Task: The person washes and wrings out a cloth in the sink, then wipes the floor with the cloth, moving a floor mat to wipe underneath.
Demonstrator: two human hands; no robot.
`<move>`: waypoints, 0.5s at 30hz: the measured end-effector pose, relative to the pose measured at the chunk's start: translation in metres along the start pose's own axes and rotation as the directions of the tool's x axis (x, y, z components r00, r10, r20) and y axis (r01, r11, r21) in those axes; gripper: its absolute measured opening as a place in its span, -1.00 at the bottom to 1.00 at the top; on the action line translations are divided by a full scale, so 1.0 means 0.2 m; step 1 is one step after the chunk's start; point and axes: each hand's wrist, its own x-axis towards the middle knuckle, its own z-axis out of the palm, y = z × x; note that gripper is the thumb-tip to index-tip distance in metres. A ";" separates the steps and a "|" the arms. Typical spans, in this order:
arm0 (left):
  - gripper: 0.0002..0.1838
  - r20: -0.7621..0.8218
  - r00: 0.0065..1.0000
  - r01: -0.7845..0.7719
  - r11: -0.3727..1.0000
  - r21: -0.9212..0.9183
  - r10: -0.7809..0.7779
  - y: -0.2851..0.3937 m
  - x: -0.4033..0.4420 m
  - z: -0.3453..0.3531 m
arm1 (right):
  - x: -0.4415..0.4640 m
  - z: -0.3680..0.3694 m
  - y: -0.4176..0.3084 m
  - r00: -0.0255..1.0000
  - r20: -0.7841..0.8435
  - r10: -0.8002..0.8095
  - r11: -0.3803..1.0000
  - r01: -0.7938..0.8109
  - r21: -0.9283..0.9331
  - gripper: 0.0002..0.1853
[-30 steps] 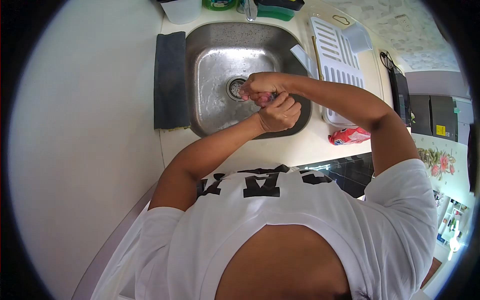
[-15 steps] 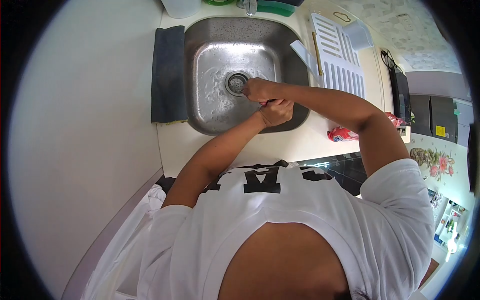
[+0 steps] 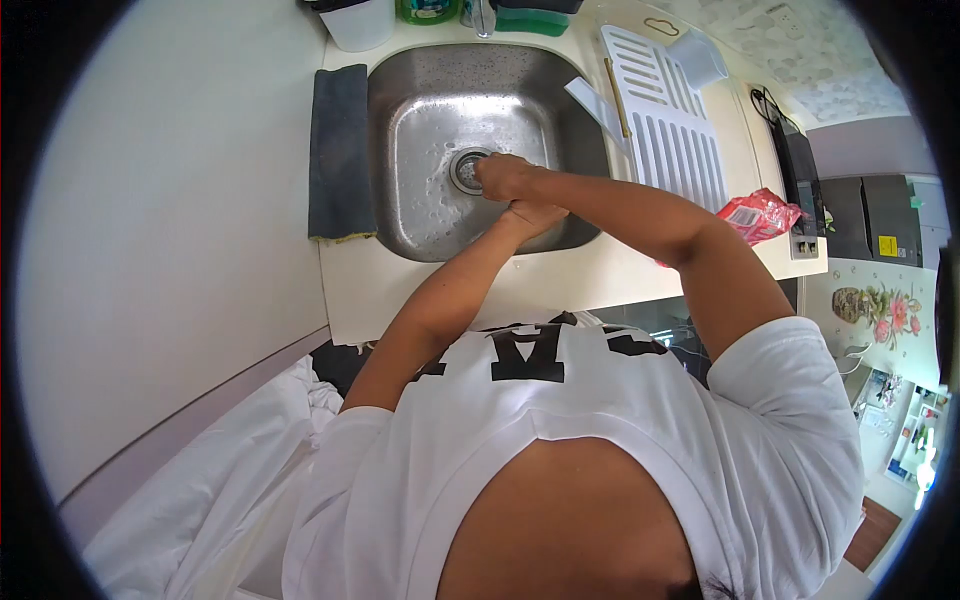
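Over the steel sink (image 3: 400, 200), both hands are close together just right of the drain (image 3: 467, 172). My right hand (image 3: 503, 177) has its fingers curled closed beside the drain. What it grips, if anything, is hidden. Beneath the right wrist lies my left hand (image 3: 537, 215), its back partly showing and its fingers covered by the right wrist and forearm. Water drops and wet streaks mark the sink floor around them.
A dark cloth (image 3: 342, 155) lies along the sink's left rim. On the right stand a white dish rack (image 3: 665, 120) and a red plastic packet (image 3: 758, 215). Behind the sink are a faucet (image 3: 483, 18), a white container (image 3: 362, 25) and a green sponge (image 3: 530, 20).
The view has shifted slightly. My left hand has slid further under the right wrist, hiding its fingers and the small pinkish item glimpsed between the hands. The right hand stays closed near the drain.
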 end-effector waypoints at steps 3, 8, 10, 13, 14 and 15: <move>-0.69 0.305 0.935 0.251 0.945 -0.211 -0.180 -0.03 0.05 -0.15 | -0.04 -0.01 -0.05 0.998 -0.027 0.054 0.998 -0.054 0.021 -0.78; -0.70 0.309 0.894 0.349 0.937 -0.029 -0.323 0.01 -0.05 0.01 | -0.08 0.02 -0.11 0.994 -0.055 0.090 0.996 -0.091 -0.019 -0.76; -0.69 0.232 0.924 0.321 0.947 -0.031 -0.305 0.02 -0.08 -0.01 | -0.14 0.04 -0.14 0.985 -0.135 0.105 0.994 -0.103 0.022 -0.73; -0.71 0.253 0.951 0.188 0.982 -0.019 -0.178 -0.02 -0.10 0.03 | -0.18 0.04 -0.19 0.983 -0.166 0.083 0.996 -0.074 0.058 -0.74; -0.73 0.344 0.936 0.081 0.997 -0.012 -0.072 -0.04 -0.10 0.06 | -0.18 0.04 -0.21 0.983 -0.162 0.086 0.996 -0.080 0.044 -0.75; -0.73 0.329 0.944 0.037 0.999 -0.032 -0.024 -0.05 -0.08 0.03 | -0.14 0.08 -0.21 0.981 -0.162 0.104 0.994 -0.100 0.035 -0.75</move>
